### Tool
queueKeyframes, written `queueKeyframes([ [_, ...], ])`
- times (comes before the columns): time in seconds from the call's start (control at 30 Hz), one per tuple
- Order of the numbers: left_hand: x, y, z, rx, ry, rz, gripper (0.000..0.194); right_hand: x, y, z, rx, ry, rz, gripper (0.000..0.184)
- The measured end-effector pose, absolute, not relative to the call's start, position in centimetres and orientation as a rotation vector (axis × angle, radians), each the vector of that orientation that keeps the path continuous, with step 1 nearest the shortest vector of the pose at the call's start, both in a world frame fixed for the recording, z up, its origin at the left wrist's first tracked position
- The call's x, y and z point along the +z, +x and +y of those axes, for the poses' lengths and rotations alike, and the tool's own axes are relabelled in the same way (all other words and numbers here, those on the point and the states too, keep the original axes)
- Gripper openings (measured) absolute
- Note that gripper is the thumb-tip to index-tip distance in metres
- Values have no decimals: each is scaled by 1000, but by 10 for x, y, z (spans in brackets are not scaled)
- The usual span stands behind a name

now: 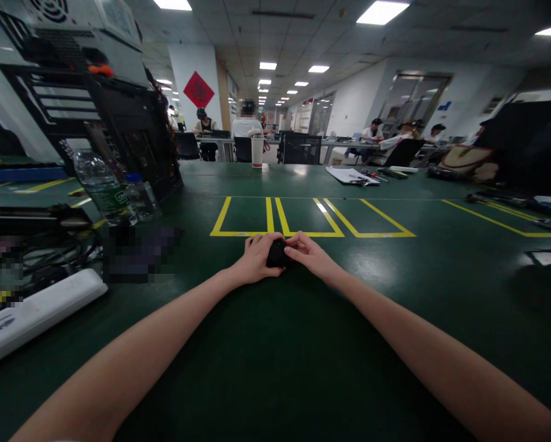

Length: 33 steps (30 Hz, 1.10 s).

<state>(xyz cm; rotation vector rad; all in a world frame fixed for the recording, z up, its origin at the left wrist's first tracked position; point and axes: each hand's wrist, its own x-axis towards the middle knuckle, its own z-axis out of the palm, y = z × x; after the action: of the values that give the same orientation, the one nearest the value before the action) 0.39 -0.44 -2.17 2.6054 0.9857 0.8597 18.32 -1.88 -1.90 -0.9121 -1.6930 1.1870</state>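
Note:
A small, dark, rounded object [276,253] is between my two hands, low over the green table or resting on it; I cannot tell which. My left hand [258,258] wraps round its left side, thumb below and fingers over the top. From the right, my right hand [312,256] meets the object with its thumb and fingertips drawn together at its edge. Much of the black object is hidden by fingers, and its kind is too small and dark to make out. Just beyond both hands are yellow tape outlines [309,234] on the table.
At left stand an open computer case [132,123], a large clear bottle [101,184] and a smaller blue-capped bottle [141,197]. A white power strip [45,313] lies nearer, beside cables. Further back are a paper cup [257,152] and a clipboard [349,175]. Several people sit at far tables.

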Motion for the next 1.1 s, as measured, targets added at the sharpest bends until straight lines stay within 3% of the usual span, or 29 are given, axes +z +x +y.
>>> queueKeyframes([
  [0.23,-21,3,-5,850,2600,986,59,-21,184,-13,1210,-1048,-1707,24],
  [0.43,-21,4,-5,840,2603,1014,60,-17,190,-16,1253,-870,-1802,34],
  [0.67,-23,5,-3,861,2621,1013,60,-17,183,-16,1131,-895,-1743,16],
  [0.9,-22,4,-4,850,2621,1007,59,-17,184,-16,1186,-1043,-1724,23],
  [1.1,-20,4,-6,836,2599,1015,60,-15,188,-20,1192,-894,-1814,33],
])
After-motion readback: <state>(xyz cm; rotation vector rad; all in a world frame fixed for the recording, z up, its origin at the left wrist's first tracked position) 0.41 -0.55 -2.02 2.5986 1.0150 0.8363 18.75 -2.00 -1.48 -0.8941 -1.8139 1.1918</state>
